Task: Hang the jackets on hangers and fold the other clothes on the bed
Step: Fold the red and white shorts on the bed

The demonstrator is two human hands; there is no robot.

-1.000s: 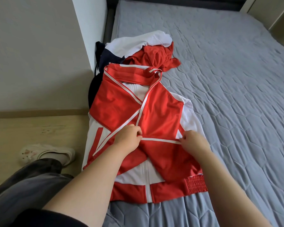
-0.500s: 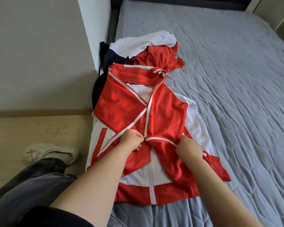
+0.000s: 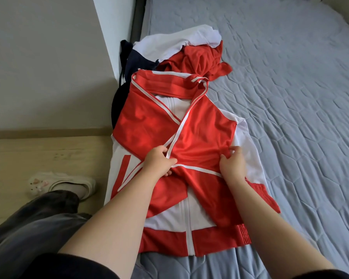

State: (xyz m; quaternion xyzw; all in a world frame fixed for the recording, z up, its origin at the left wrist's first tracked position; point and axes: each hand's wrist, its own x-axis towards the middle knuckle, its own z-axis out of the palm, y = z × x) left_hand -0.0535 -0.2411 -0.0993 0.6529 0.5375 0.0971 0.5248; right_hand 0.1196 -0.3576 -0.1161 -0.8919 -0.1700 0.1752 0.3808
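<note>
The red-and-white jacket (image 3: 199, 137) is laid lengthwise by the bed's (image 3: 290, 97) left edge, collar pointed away, hem nearest. Its crossed sleeves are pinched by the left hand (image 3: 156, 163) and the right hand (image 3: 233, 166). A clothes pile (image 3: 197, 59) is heaped just beyond the collar.

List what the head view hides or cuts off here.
All in the head view:
- Dark garment: mostly under the white garment and jacket; type unclear.
- Left hand: fingertips tucked under a jacket fold.
- Bed: cut off by the top and right edges.
</note>
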